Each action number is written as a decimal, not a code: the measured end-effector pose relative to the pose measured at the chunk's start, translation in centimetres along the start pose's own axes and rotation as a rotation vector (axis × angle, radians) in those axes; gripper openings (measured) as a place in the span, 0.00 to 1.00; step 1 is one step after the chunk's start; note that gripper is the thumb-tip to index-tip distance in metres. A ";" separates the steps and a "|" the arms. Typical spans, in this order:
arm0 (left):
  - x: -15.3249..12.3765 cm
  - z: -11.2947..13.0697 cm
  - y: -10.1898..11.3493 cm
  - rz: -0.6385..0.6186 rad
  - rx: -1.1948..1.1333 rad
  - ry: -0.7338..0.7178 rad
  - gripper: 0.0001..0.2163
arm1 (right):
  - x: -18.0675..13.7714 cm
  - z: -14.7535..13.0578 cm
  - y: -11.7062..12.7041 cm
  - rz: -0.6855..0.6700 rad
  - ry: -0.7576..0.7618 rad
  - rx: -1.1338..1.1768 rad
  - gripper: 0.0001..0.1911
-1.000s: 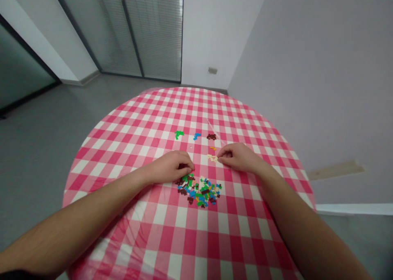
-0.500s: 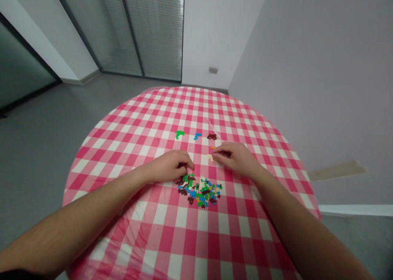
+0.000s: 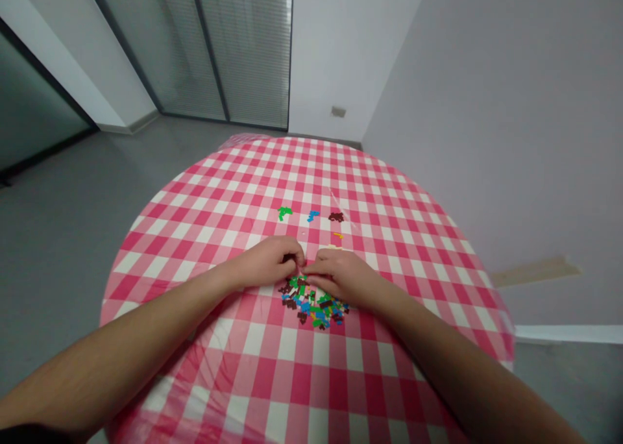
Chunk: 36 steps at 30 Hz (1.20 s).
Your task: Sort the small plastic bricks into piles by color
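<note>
A heap of small mixed-colour bricks (image 3: 311, 304) lies on the round table with a red-and-white checked cloth (image 3: 292, 359). My left hand (image 3: 267, 262) rests at the heap's far left edge, fingers curled with dark pieces under the fingertips. My right hand (image 3: 341, 276) lies over the heap's far right part, fingers bent and pressed onto the bricks; what they pinch is hidden. Beyond the hands lie small sorted groups: green bricks (image 3: 284, 212), blue bricks (image 3: 312, 216), dark brown bricks (image 3: 335, 217), an orange brick (image 3: 337, 235) and cream bricks (image 3: 333, 246) just behind my right hand.
The table's far edge meets a grey floor. A plain wall runs close along the right side. Glass doors with blinds (image 3: 233, 48) stand at the far end of the room.
My right hand has moved left and toward me, from the cream bricks to the mixed heap. My left hand has barely shifted.
</note>
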<state>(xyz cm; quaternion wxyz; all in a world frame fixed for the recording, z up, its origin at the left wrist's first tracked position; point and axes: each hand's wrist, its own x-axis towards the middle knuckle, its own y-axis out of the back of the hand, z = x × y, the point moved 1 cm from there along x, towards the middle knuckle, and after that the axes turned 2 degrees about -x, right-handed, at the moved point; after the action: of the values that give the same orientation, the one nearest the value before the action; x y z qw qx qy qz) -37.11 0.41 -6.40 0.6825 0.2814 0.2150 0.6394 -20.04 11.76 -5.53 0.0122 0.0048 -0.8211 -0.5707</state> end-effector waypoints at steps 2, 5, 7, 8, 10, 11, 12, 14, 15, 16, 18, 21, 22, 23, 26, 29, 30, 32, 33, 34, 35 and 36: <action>-0.2 0.4 0.3 -0.035 0.038 -0.035 0.12 | 0.1 -0.1 -0.1 -0.008 0.002 0.002 0.12; -0.6 1.0 1.0 -0.115 0.092 -0.055 0.12 | 0.2 -0.2 -0.2 -0.008 -0.008 0.027 0.12; -0.9 1.3 1.6 -0.158 0.111 -0.064 0.11 | 0.2 -0.3 -0.2 -0.006 -0.018 0.042 0.12; -1.1 1.5 1.8 -0.173 0.121 -0.068 0.11 | 0.2 -0.3 -0.2 -0.005 -0.024 0.047 0.12; -1.3 1.7 2.0 -0.198 0.150 -0.075 0.11 | 0.2 -0.3 -0.2 0.000 -0.033 0.061 0.11; -1.4 1.9 1.9 -0.209 0.171 -0.074 0.11 | 0.2 -0.2 -0.2 0.004 -0.035 0.073 0.10; -1.5 2.1 1.9 -0.217 0.194 -0.070 0.11 | 0.2 -0.2 -0.2 0.009 -0.036 0.089 0.10; -1.6 2.7 1.6 -0.234 0.242 -0.046 0.11 | 0.2 -0.2 -0.3 0.023 -0.041 0.119 0.08; -1.7 3.0 1.4 -0.242 0.267 -0.027 0.12 | 0.1 -0.2 -0.3 0.030 -0.043 0.133 0.07; -1.8 3.4 1.2 -0.251 0.294 -0.004 0.13 | 0.1 -0.2 -0.4 0.035 -0.041 0.146 0.06; -2.0 4.1 0.7 -0.253 0.341 0.027 0.13 | 0.1 -0.3 -0.3 0.051 -0.029 0.172 0.05; -2.0 4.6 0.2 -0.205 0.356 0.016 0.12 | 0.0 -0.3 0.0 0.141 -0.049 0.238 0.05; -2.0 4.5 0.1 -0.174 0.345 0.005 0.12 | -0.1 -0.1 0.2 0.191 -0.078 0.270 0.06; -1.9 4.3 0.0 -0.132 0.325 -0.005 0.11 | -0.1 0.0 0.3 0.240 -0.119 0.311 0.07; -1.5 3.5 -0.2 0.052 0.221 -0.018 0.08 | -0.2 0.7 0.4 0.358 -0.255 0.522 0.03; -1.2 2.7 -0.5 0.260 0.101 -0.035 0.05 | -0.2 1.3 0.0 0.413 -0.344 0.833 0.08; -1.1 2.5 -0.7 0.311 0.073 -0.051 0.04 | -0.1 1.3 -0.1 0.412 -0.350 0.923 0.11; -0.9 2.3 -1.0 0.379 0.037 -0.103 0.03 | 0.0 1.2 -0.4 0.379 -0.343 1.046 0.15; -0.8 2.2 -1.1 0.399 0.028 -0.127 0.03 | 0.0 1.1 -0.4 0.359 -0.341 1.076 0.16; -0.7 2.2 -1.2 0.410 0.023 -0.148 0.04 | 0.1 1.0 -0.4 0.342 -0.344 1.092 0.16; -0.6 2.2 -1.3 0.416 0.022 -0.160 0.04 | 0.1 0.9 -0.4 0.328 -0.350 1.104 0.16; -0.6 2.2 -1.4 0.416 0.022 -0.166 0.04 | 0.1 0.8 -0.4 0.317 -0.355 1.115 0.16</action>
<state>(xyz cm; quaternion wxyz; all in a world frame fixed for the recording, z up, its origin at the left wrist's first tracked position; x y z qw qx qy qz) -34.64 -0.45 -5.71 0.5481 0.3788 0.1025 0.7386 -20.14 12.34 -6.15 -0.0446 -0.2073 -0.9765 -0.0378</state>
